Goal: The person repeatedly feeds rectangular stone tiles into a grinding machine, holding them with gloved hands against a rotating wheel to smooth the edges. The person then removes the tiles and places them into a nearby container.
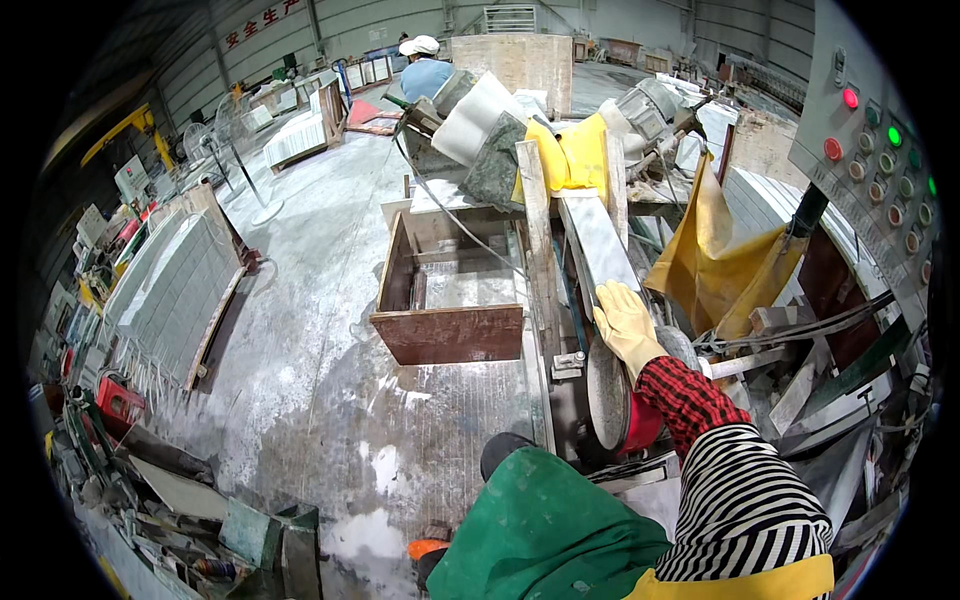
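"Workshop floor (pixel 320 300) spreads left of the right hand (pixel 626 322). And the white slab (pixel 598 238)?"

"Ahead, long axis running away; that hand lies flat on its near end. Left hand's out of view."

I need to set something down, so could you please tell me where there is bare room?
Bare floor lies between the brown box and the pale slab stack at left. Crowded: around the right hand, yellow sheet and lower-left scrap.

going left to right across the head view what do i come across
Stack of pale rectangular slabs → brown open-topped box → pale-yellow-gloved right hand → hanging deep-yellow sheet → grey button-studded control panel.
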